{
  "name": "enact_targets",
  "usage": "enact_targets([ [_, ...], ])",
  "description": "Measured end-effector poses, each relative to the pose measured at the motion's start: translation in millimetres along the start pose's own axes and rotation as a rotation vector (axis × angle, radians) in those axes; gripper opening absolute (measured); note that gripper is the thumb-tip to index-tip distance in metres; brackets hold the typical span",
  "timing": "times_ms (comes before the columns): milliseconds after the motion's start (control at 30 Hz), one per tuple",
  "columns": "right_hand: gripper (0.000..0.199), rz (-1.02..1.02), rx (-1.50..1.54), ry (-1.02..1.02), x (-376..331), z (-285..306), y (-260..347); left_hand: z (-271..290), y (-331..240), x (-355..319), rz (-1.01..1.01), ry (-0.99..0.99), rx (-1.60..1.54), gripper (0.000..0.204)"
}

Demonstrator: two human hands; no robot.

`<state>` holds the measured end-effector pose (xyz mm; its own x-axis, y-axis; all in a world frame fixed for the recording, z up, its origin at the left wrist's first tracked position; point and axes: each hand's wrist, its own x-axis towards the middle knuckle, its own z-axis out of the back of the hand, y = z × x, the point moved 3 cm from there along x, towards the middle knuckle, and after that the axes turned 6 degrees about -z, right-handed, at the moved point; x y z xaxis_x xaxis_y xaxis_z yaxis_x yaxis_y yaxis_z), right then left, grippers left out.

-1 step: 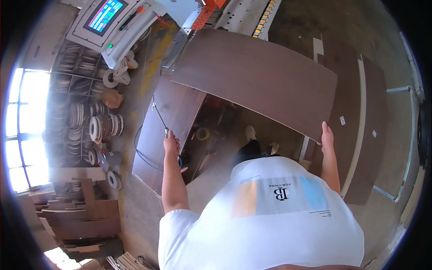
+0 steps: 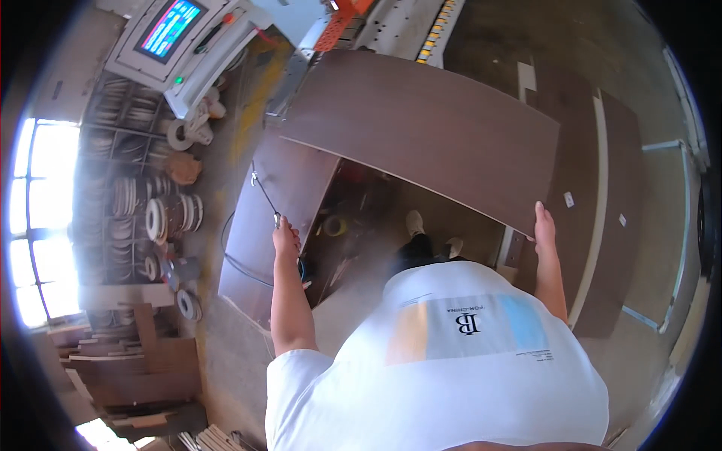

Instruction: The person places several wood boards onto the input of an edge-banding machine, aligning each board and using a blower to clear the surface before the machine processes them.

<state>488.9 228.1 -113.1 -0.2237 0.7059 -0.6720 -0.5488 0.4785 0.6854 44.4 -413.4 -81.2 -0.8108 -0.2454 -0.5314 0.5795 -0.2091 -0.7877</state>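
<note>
A large dark brown board (image 2: 429, 124) lies across the scene in front of me, its far left end at the machine. At its near right corner is my right hand (image 2: 544, 222), closed on the edge with the fingers partly hidden. My left hand (image 2: 286, 237) is closed around a thin dark wand (image 2: 265, 194) with metal fittings, which points away from me. A dark hose (image 2: 244, 269) loops beside that hand. Under the wand lies another brown board (image 2: 286, 180), partly covered by the large one.
A machine control panel (image 2: 169, 30) with a lit screen stands at the far left. Shelves of edging rolls (image 2: 173, 214) line the left side, above stacked board offcuts (image 2: 128, 368). Long brown boards (image 2: 613, 218) lie on the right. My shoes (image 2: 415, 223) show between the boards.
The surroundings sit slightly further left in the picture. Both hands keep their holds, and the large board shows no clear movement of its own.
</note>
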Motion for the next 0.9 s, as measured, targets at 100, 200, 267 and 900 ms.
enact_targets([
  [100,0.048,-0.002,0.075,-0.021,-16.7,0.5,13.1,-68.4,-3.1,1.8,0.0,0.157,-0.057,0.043],
  [200,0.043,-0.035,0.149,0.052,-29.3,1.2,19.9,-138.0,8.2,-36.5,-0.103,0.623,0.296,0.041],
  [267,0.042,-0.065,0.166,0.055,-32.0,1.2,19.9,-161.7,20.7,-73.4,-0.215,0.936,0.807,0.042],
  [900,0.066,-0.068,-0.185,-0.008,-24.3,-62.6,42.6,-254.7,-68.7,-67.1,-0.104,0.354,-0.411,0.037],
])
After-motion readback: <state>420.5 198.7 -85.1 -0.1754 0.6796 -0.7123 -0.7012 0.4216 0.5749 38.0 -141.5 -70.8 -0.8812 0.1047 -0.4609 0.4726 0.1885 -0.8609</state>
